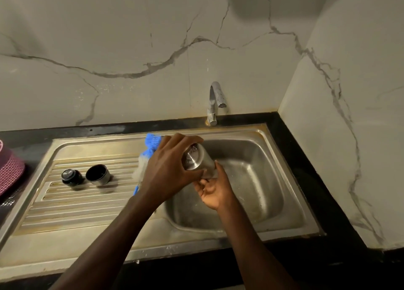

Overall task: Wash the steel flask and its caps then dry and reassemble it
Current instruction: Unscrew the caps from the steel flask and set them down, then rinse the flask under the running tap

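While over basin: steel flask (197, 161), base up
Left hand (169, 171): fingers curled round its base
Right hand (213, 190): fingers grip its lower end

steel flask (197, 161): tilted, base up, over basin | caps (85, 176): on drainboard

A black surface (290, 141) runs along the marble wall and carries an inset steel sink (258, 134). On the sink's ribbed draining board, toward the surface's left edge, a black inner cap (71, 177) and a steel outer cap (98, 174) stand just beside each other. A blue-and-white brush (148, 149) lies at the board's right end. A pink woven item (9, 169) sits at the far left edge.
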